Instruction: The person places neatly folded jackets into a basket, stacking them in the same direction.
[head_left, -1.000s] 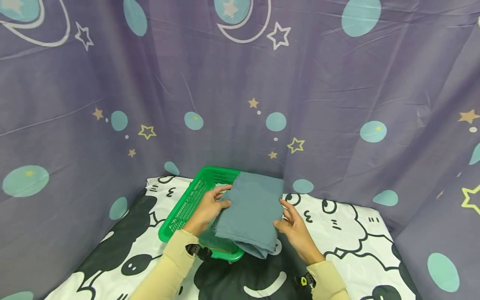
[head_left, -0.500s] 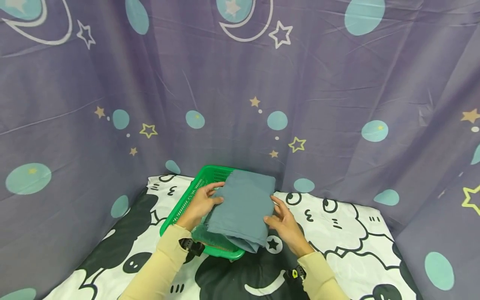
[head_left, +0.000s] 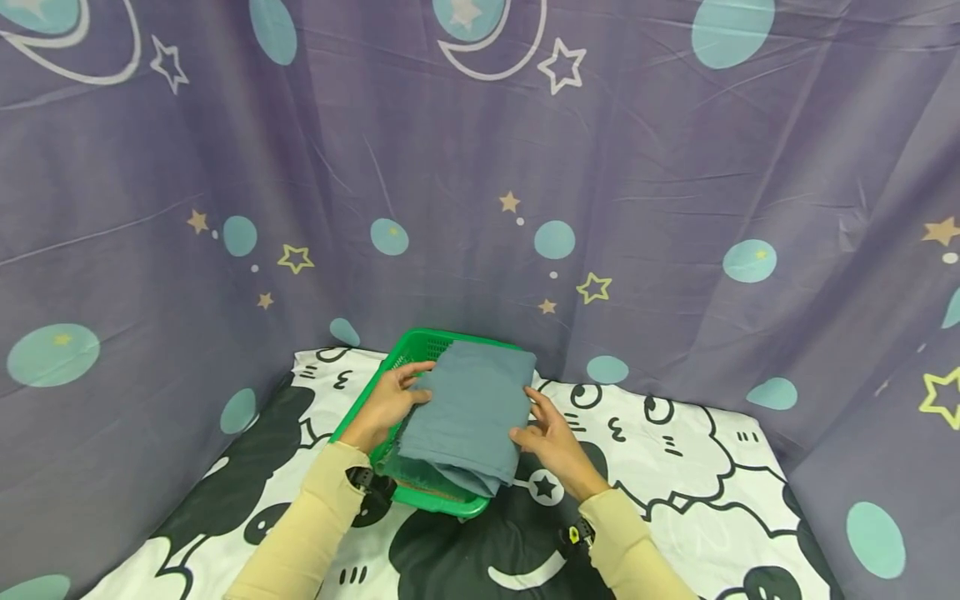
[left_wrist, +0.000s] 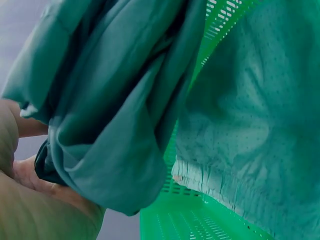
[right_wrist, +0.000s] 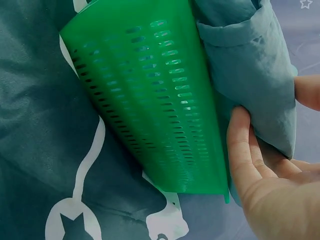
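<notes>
A folded blue-grey garment (head_left: 468, 408) is held by its two sides, tilted over the green basket (head_left: 444, 504). My left hand (head_left: 384, 408) grips its left edge, thumb on top and the fingers reaching under and behind it. Along the opposite edge my right hand (head_left: 553, 442) pinches it, thumb above; the right wrist view shows the fingers (right_wrist: 241, 135) underneath, just outside the basket's wall. Loose layers (left_wrist: 115, 125) hang at the fold in the left wrist view. Inside the basket lies another garment (left_wrist: 240, 130) with a gathered elastic edge.
The basket stands on a black-and-white cartoon-print sheet (head_left: 697, 492). Purple curtains (head_left: 480, 167) with stars and moons rise close behind it and at both sides. Black straps with cameras (head_left: 372, 483) sit on both wrists.
Both hands have carried the folded garment leftward, from beyond the basket's right rim to more over the basket. The basket has stayed about where it was.
</notes>
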